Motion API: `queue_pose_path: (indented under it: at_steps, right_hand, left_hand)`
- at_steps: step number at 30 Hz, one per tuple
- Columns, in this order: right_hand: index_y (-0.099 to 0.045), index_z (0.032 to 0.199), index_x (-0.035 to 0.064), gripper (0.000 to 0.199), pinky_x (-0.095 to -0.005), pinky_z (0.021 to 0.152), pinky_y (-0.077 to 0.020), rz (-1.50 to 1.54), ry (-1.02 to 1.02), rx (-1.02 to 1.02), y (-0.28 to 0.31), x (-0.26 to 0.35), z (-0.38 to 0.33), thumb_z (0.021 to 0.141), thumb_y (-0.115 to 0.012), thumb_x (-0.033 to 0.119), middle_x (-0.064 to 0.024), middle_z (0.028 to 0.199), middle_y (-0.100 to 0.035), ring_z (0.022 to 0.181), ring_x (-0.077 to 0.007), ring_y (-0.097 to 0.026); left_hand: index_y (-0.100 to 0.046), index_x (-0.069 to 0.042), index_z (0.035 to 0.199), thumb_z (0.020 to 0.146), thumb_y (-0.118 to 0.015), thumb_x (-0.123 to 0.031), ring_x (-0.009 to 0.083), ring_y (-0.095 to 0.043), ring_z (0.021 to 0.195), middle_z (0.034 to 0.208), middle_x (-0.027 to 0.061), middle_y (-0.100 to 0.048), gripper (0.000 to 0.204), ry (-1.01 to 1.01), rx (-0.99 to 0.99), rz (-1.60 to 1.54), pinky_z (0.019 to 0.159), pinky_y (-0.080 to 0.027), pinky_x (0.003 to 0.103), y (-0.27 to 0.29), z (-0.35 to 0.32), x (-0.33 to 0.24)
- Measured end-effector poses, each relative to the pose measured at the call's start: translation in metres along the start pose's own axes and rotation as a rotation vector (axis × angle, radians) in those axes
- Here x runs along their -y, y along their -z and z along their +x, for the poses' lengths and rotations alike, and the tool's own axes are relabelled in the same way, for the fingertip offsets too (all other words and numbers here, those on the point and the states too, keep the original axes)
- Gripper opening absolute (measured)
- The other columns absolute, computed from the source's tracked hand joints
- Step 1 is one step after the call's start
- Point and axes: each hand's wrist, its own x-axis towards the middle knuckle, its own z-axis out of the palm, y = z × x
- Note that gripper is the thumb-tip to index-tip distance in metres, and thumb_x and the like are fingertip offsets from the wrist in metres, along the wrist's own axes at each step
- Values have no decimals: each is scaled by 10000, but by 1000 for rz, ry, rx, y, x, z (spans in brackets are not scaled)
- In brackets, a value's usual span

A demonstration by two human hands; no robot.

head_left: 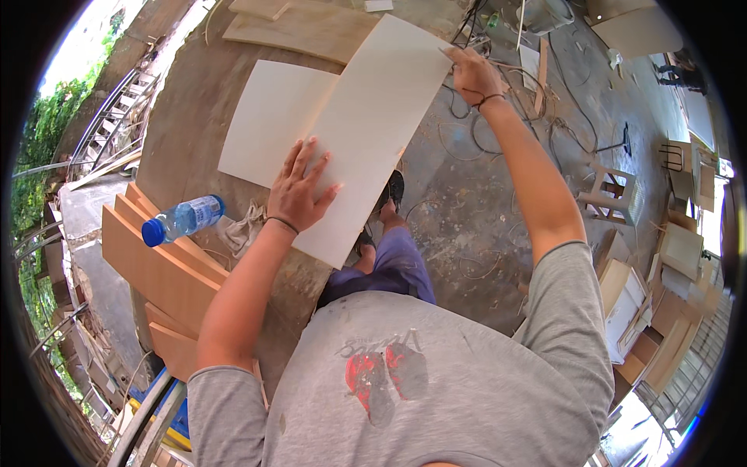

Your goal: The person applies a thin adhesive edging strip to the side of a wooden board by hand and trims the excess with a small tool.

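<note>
A long white board (389, 101) lies slanted across another white panel (268, 117) on the brown work surface. Pressed flat on the long board near its left edge is my left hand (297, 191), fingers spread. At the board's far right corner, my right hand (475, 76) has its fingers curled and pinches the edge. Whether anything small is also in those fingers, I cannot tell. The near end of the board reaches over my legs.
A blue-capped bottle (184, 220) lies on curved brown wood pieces (156, 257), beside a crumpled rag (241, 229). Plywood sheets (303, 31) lie at the back. Cables (556, 132) trail over the stained floor, with a stool (611, 194) and stacked boards (669, 311) to the right.
</note>
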Motion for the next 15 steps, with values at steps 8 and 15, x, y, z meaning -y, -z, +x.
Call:
queue_pose_path:
  at_steps: [8, 15]
  right_hand:
    - [-657, 1022, 206, 283, -423, 651, -544, 283, 370, 314, 46, 192, -148, 752, -624, 129, -113, 863, -592, 862, -300, -630]
    - [-663, 1098, 134, 349, -435, 700, -511, 28, 57, 158, 44, 105, -66, 807, -502, 30, -108, 873, -597, 815, -308, -593]
  left_hand:
    - [-541, -106, 1337, 864, -647, -364, 358, -308, 1401, 1514, 140, -336, 550, -5, -18, -4, 1099, -350, 441, -1, -1, 2]
    - [-558, -109, 1319, 874, -632, -374, 352, -309, 1402, 1513, 135, -340, 523, 9, -10, -22, 1094, -357, 440, 1, -3, 1]
